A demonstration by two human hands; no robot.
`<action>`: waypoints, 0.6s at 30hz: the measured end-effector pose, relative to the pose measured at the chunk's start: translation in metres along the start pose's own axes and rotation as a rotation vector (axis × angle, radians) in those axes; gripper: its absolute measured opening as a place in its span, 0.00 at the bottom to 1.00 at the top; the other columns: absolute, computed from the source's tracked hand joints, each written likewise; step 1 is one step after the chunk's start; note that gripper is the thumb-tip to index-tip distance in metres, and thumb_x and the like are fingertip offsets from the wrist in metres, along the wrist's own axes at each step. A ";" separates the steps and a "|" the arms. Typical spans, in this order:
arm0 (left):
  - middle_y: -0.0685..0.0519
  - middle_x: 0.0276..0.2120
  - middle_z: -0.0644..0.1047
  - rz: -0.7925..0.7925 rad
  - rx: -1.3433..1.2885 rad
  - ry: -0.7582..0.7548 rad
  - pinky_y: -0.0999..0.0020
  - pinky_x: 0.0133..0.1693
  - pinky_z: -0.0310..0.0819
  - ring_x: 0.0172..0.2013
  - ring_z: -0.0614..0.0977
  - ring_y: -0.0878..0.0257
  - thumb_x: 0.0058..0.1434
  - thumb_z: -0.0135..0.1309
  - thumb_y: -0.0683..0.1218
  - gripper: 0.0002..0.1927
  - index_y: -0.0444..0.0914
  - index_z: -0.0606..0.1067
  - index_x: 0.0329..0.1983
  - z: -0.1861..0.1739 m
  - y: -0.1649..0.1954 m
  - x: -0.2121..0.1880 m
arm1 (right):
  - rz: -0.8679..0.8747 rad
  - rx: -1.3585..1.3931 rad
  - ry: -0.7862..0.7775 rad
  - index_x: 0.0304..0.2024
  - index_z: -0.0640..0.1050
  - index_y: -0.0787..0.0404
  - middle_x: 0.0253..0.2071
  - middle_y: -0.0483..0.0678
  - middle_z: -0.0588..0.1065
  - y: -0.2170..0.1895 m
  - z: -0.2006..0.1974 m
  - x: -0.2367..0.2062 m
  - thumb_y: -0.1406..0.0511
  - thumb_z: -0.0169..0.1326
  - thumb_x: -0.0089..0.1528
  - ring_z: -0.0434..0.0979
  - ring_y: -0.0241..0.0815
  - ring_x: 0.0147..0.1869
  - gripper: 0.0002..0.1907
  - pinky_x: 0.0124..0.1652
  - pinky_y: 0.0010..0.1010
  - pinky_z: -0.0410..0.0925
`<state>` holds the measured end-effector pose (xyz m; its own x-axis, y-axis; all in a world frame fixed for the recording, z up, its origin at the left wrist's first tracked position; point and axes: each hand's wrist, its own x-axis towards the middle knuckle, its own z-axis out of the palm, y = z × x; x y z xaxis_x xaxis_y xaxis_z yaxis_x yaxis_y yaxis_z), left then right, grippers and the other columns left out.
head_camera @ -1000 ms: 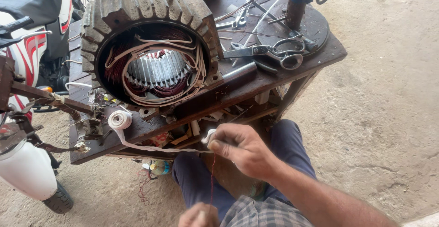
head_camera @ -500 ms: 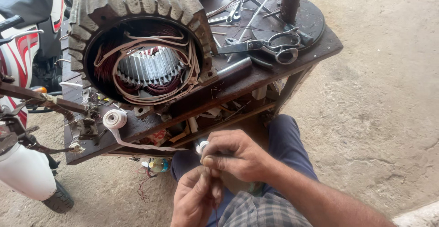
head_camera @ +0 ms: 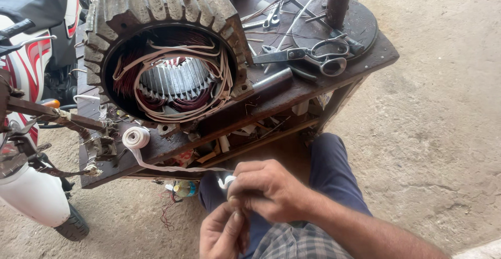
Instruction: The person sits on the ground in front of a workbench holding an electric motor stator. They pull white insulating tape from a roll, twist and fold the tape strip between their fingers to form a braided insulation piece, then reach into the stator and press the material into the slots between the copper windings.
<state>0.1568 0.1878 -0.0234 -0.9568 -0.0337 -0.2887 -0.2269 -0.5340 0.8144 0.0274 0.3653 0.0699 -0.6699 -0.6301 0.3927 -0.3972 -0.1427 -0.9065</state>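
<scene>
The fingers of the right hand [head_camera: 269,191] are curled in and pinch the free end of a white tape strip [head_camera: 172,167], a small loop of it showing just at the fingertips. The left hand [head_camera: 224,234] sits directly below, its fingers bunched narrow and its fingertips touching the right hand's; whether it grips the tape too cannot be told. Both hands hover above the person's lap, over dark blue trousers [head_camera: 334,175].

From the pinch the strip runs left and slightly up, taut, to a white tape roll [head_camera: 135,137] resting on the front edge of a dark wooden workbench [head_camera: 376,55]. Behind the roll stands 1 large motor stator [head_camera: 167,50], ribbed outside, with copper windings and pale insulating strips inside. Farther right on the bench lie scissors [head_camera: 318,58] and a few wrenches. A red-and-white motorcycle [head_camera: 26,71] stands well to the left.
</scene>
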 end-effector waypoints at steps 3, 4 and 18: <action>0.50 0.20 0.73 -0.036 -0.111 0.048 0.75 0.14 0.54 0.13 0.66 0.69 0.68 0.53 0.43 0.10 0.28 0.75 0.41 0.005 -0.005 -0.003 | 0.033 -0.027 0.065 0.35 0.80 0.63 0.33 0.45 0.77 0.002 0.002 0.002 0.70 0.62 0.62 0.80 0.37 0.37 0.02 0.33 0.28 0.74; 0.50 0.19 0.74 -0.047 -0.099 0.053 0.75 0.14 0.53 0.13 0.65 0.70 0.67 0.52 0.44 0.11 0.28 0.75 0.41 0.005 -0.006 -0.004 | 0.052 -0.036 0.088 0.35 0.80 0.63 0.33 0.45 0.77 0.003 0.003 0.003 0.69 0.62 0.62 0.80 0.36 0.36 0.03 0.32 0.28 0.73; 0.53 0.28 0.80 -0.023 0.385 -0.352 0.72 0.32 0.73 0.29 0.79 0.69 0.72 0.57 0.46 0.13 0.31 0.80 0.36 -0.043 -0.075 -0.024 | 0.040 0.292 0.258 0.43 0.83 0.61 0.39 0.45 0.79 0.024 -0.056 0.014 0.68 0.58 0.69 0.75 0.33 0.42 0.04 0.41 0.23 0.72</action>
<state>0.2045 0.1922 -0.0994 -0.9389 0.2957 -0.1760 -0.2357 -0.1800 0.9550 -0.0266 0.3961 0.0619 -0.8314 -0.4326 0.3487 -0.1973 -0.3569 -0.9131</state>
